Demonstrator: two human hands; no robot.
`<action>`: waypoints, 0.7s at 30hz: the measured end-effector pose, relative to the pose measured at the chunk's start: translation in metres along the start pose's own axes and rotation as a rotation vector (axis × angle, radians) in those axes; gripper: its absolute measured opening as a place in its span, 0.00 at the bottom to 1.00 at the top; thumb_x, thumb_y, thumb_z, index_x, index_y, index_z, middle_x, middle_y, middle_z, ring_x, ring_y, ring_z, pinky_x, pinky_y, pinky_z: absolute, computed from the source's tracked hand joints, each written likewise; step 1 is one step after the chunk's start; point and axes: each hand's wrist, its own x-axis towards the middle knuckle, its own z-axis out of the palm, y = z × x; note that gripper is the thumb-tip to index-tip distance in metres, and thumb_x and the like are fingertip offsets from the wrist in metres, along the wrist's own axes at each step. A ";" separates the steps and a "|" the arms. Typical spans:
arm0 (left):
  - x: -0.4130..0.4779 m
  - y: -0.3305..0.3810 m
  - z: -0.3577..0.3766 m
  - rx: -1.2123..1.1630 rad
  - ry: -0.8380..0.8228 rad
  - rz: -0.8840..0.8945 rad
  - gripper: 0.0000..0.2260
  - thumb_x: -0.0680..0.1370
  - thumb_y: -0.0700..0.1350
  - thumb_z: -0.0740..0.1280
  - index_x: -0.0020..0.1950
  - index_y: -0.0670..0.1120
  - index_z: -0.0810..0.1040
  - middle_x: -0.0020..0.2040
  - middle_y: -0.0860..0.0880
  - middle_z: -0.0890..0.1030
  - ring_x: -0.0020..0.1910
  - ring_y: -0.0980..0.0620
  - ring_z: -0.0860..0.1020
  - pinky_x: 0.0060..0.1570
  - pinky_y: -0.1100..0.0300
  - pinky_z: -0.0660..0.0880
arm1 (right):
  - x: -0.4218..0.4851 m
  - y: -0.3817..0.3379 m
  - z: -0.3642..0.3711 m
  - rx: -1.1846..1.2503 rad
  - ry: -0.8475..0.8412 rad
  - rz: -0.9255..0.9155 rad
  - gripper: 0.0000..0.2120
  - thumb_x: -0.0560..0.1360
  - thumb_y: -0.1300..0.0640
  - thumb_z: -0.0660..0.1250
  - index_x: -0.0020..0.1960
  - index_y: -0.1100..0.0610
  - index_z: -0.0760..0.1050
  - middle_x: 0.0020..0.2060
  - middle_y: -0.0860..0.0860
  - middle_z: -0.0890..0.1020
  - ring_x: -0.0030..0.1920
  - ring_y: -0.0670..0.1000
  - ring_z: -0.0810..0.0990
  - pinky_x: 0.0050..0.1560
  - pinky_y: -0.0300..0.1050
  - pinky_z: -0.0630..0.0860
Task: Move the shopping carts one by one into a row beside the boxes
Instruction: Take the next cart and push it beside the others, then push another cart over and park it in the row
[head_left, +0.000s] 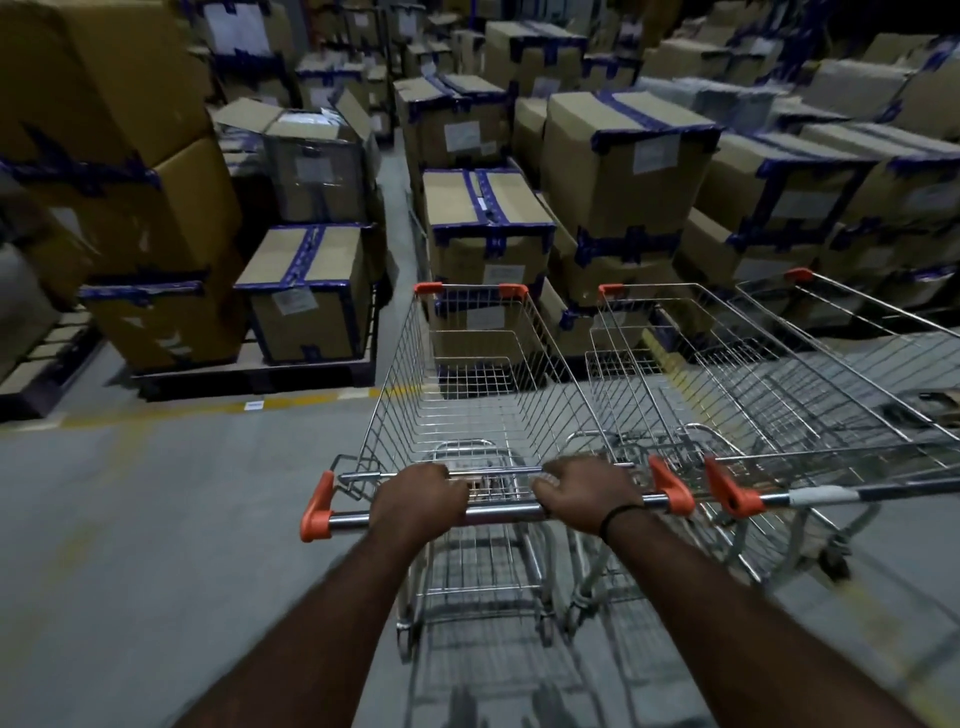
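One cart (483, 405) — long axis toward boxes (488, 228); your left hand (421, 499) and right hand (584, 493) both clasp its handle (501, 512); parked cart (727, 374) just right.

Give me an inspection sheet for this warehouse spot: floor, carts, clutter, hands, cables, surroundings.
Surface: grey concrete floor; yellow line runs along the pallets.
Job's things: held cart points toward the boxes; second cart and third cart stand side by side to its right.
Clutter: flat cardboard scrap on the floor, far right.
Hands: left hand and right hand both grip the held cart's handle bar.
Cables: nothing seen.
Surroundings: taped boxes stacked on a pallet; dim light.
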 end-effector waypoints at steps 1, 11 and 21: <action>-0.004 0.003 0.000 -0.003 0.001 -0.010 0.21 0.77 0.60 0.57 0.56 0.49 0.82 0.50 0.48 0.83 0.45 0.50 0.77 0.49 0.54 0.76 | -0.001 0.002 0.000 -0.009 -0.003 -0.010 0.31 0.75 0.32 0.52 0.69 0.47 0.75 0.62 0.51 0.82 0.60 0.54 0.79 0.59 0.53 0.77; -0.044 0.039 -0.010 -0.012 0.116 -0.117 0.23 0.80 0.61 0.61 0.65 0.46 0.78 0.61 0.46 0.81 0.59 0.46 0.79 0.54 0.52 0.75 | -0.009 0.021 -0.013 0.049 -0.037 -0.153 0.31 0.80 0.32 0.52 0.69 0.51 0.76 0.64 0.53 0.81 0.63 0.55 0.78 0.63 0.52 0.75; -0.110 0.061 -0.022 -0.087 0.296 -0.211 0.23 0.79 0.60 0.63 0.68 0.47 0.77 0.66 0.48 0.79 0.65 0.47 0.76 0.61 0.51 0.74 | -0.038 -0.002 -0.029 0.037 0.085 -0.482 0.24 0.80 0.35 0.56 0.61 0.49 0.80 0.59 0.48 0.83 0.61 0.54 0.79 0.57 0.49 0.75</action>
